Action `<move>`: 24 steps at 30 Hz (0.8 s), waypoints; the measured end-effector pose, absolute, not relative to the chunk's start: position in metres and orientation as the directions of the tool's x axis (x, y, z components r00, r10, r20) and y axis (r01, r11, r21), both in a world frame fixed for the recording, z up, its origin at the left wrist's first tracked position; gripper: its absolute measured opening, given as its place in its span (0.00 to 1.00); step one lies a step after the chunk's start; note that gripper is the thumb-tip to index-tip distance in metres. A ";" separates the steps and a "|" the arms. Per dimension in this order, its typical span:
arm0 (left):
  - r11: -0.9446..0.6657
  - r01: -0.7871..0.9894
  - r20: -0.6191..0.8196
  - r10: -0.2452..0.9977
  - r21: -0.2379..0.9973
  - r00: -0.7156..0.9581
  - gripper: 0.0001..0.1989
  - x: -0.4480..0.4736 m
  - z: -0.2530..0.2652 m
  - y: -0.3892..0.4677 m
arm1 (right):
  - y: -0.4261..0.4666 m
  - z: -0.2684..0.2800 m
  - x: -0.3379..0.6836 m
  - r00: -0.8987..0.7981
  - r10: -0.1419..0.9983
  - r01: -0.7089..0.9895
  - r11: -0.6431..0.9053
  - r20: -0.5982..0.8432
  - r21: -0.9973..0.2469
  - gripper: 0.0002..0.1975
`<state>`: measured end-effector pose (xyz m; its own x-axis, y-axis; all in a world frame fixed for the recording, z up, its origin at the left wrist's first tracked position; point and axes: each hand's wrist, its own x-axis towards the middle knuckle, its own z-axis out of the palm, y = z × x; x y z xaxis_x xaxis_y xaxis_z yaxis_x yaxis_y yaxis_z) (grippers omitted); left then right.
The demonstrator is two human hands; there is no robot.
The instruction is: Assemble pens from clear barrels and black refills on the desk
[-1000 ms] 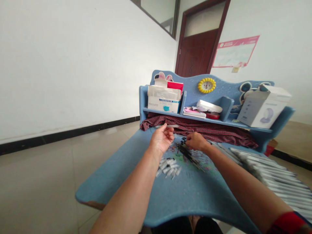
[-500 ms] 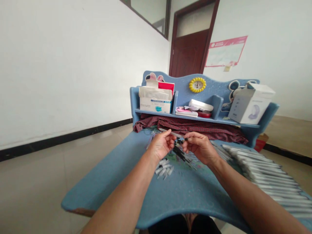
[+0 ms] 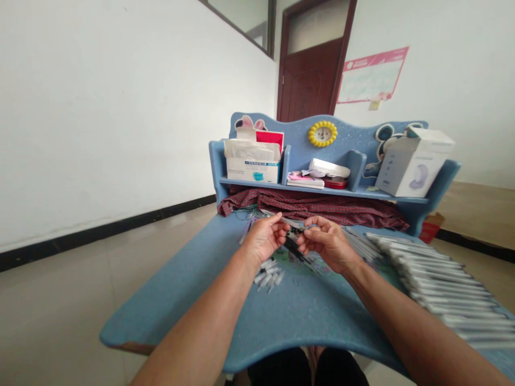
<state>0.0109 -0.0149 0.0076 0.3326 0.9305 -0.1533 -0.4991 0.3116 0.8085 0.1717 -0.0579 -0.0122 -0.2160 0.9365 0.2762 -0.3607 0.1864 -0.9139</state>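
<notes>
1 pen tube (image 3: 292,222) is held by the fingers of the left hand (image 3: 263,236); whether anything is gripped by the right hand's (image 3: 329,244) narrowed fingers cannot be told.

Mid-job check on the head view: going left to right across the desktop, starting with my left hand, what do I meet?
Left hand → right hand → small group of pale sticks → large row of pale sticks.
</notes>
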 end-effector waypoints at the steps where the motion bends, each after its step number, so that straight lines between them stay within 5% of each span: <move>1: 0.309 -0.494 -0.152 0.931 0.813 0.331 0.09 0.011 0.007 -0.015 | -0.058 -0.012 0.172 -0.216 0.935 -0.355 0.192 0.280 -0.915 0.12; 24: 0.114 -0.277 -0.013 0.940 0.954 0.341 0.10 0.014 0.000 -0.016 | -0.060 -0.012 0.175 -0.304 0.921 -0.290 0.155 0.245 -0.944 0.12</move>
